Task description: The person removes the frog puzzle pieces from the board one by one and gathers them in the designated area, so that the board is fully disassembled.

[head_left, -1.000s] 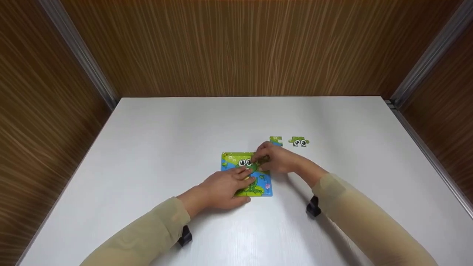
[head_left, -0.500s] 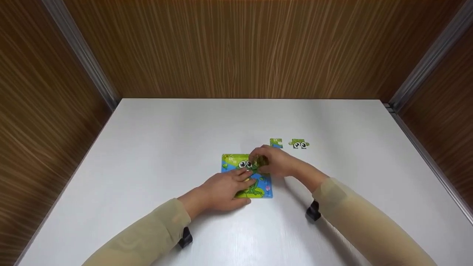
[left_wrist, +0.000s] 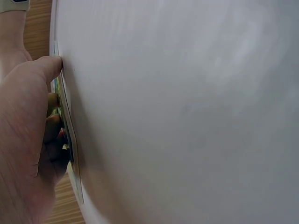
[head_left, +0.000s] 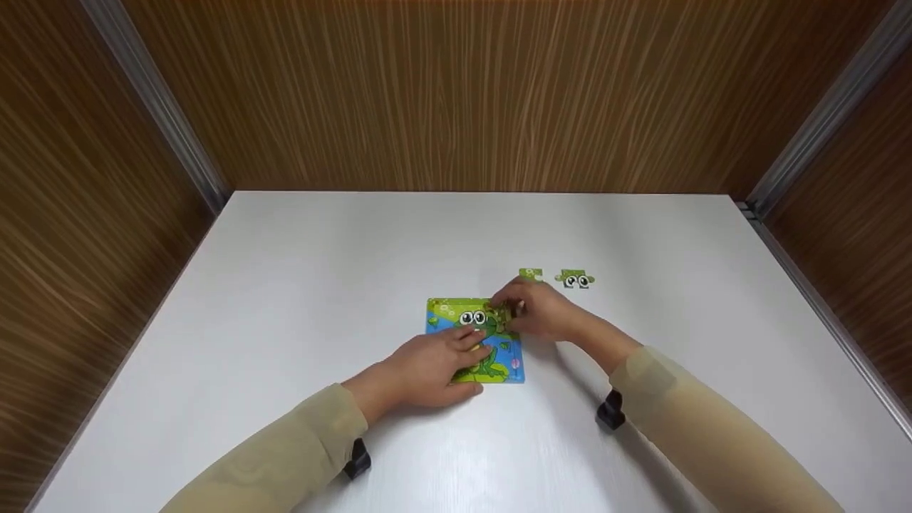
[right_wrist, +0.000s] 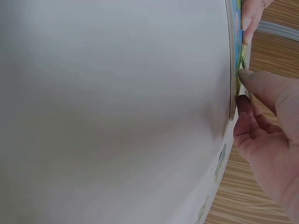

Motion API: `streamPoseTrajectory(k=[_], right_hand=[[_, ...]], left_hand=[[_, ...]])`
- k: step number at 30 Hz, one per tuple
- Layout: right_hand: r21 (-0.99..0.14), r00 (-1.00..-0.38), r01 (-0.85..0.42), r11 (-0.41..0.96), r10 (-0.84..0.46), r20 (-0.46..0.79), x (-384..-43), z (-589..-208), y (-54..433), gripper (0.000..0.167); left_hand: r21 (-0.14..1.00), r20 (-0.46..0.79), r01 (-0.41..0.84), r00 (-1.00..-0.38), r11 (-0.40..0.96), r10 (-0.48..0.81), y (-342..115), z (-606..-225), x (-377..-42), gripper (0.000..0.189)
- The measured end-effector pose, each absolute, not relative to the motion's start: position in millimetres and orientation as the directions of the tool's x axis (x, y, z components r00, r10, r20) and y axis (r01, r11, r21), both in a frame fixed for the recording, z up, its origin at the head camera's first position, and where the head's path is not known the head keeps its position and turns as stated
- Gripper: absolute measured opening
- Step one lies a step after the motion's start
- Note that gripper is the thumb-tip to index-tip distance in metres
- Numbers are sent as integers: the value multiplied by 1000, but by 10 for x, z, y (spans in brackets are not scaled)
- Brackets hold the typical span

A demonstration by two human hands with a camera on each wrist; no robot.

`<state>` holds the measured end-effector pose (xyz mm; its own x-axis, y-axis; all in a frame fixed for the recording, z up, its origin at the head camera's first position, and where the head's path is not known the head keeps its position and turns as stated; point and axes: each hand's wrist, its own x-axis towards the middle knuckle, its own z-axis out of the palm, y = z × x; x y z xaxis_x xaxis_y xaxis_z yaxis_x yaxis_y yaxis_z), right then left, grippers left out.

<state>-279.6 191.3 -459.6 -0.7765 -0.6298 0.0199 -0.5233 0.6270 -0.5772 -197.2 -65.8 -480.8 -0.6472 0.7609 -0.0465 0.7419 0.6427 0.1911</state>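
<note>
Puzzle (head_left: 507, 358) is green and blue, frog-printed; left hand (head_left: 433, 365) lies outspread; right hand (head_left: 541, 311) pinches a piece (head_left: 500, 318).

puzzle (head_left: 506, 354) partly under left fingers (head_left: 474, 354), sleeves (head_left: 285, 449) cut off, pinched piece (head_left: 501, 318) seemingly blurred

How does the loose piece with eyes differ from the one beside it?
The eyed piece shows two eyes; the other piece, partly hidden by the right hand, shows none in view. The eyed piece is wider than the other piece. Both show green and lie on the table.
</note>
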Motion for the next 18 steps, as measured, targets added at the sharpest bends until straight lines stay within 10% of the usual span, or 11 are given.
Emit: streamPoseTrajectory(k=[18], right_hand=[[-675, -885, -373, 637, -463, 52, -3033, -4322, 2698, 50]], left_hand=[[213, -57, 734, -649, 645, 758, -660, -4770, -1976, 66]])
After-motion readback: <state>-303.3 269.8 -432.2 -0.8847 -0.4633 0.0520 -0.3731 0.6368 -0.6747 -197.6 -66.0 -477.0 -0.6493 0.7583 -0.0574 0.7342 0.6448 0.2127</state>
